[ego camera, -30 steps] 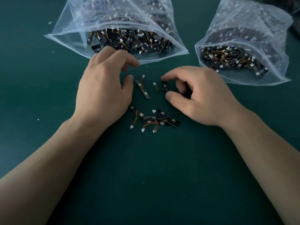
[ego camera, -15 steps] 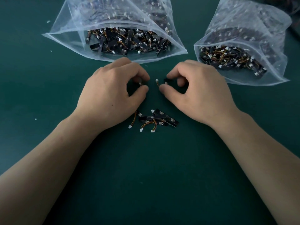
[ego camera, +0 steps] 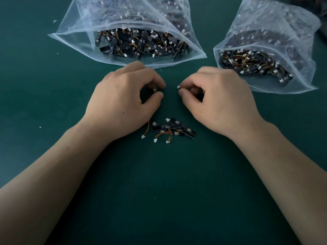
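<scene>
bringing the two small pieces together looks like the step in hand, and it should go best with both wrists planted on the desk (ego camera: 159, 191) so that only the fingertips move. the left hand (ego camera: 123, 101) is curled, with thumb and forefinger pinching a tiny dark part (ego camera: 155, 90); only a sliver of it shows. the right hand (ego camera: 217, 99) pinches a white plug (ego camera: 178, 87) the same way, with the tip poking out toward the left. both pieces sit mid-desk, slightly apart. line the plug up square before pushing, since forcing it at an angle could bend something, i judge.

between the wrists, toward the front edge, lies a small heap of parts (ego camera: 172, 129): flat matte black strips, thin orange and yellow wires, and blocky white plugs. toward the far edge, the left bag (ego camera: 79, 23) and the right bag (ego camera: 300, 82), which lies nearer the far right corner, are crinkly, translucent and gaping open, and hold more of the same. the desk top is dull dark green.
</scene>
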`<control>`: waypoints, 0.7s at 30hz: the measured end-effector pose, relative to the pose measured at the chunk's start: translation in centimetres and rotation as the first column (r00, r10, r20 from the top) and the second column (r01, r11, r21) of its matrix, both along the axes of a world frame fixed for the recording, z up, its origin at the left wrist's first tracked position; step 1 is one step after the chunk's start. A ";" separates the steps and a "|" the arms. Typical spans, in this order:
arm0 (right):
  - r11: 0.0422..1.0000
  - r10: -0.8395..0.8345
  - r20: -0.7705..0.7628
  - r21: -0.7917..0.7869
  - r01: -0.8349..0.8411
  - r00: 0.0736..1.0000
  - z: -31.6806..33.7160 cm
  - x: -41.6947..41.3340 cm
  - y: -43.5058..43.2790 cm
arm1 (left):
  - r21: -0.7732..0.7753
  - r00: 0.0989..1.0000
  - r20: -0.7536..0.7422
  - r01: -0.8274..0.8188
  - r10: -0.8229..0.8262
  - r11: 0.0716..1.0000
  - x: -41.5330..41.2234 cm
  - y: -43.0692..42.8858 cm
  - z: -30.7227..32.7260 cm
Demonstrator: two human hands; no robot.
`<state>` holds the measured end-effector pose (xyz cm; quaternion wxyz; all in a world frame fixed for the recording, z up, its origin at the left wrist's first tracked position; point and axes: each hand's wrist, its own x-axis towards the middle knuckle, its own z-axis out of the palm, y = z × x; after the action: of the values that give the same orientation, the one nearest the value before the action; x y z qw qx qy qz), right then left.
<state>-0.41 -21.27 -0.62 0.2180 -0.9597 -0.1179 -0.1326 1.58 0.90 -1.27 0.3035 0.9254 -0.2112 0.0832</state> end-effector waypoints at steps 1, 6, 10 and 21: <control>1.000 0.005 0.006 -0.017 -0.005 1.000 0.1 0.0 0.1 | -0.002 1.000 0.000 0.002 -0.002 1.000 0.0 0.0 0.0; 0.989 0.024 0.065 -0.150 -0.014 0.998 0.2 -0.2 0.4 | -0.015 1.000 -0.001 0.025 -0.025 1.000 -0.1 -0.1 0.2; 0.996 0.011 0.032 -0.094 -0.008 0.999 0.2 -0.4 0.4 | -0.015 1.000 0.003 0.032 -0.031 0.999 -0.3 -0.2 0.3; 0.996 -0.017 0.039 -0.081 0.020 0.999 0.2 -0.2 0.3 | 0.001 0.999 -0.006 0.033 -0.033 0.999 -0.2 -0.2 0.2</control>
<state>-0.57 -20.98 -0.45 0.1751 -0.9661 -0.1186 -0.1480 1.40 0.65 -1.10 0.3048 0.9223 -0.2256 0.0752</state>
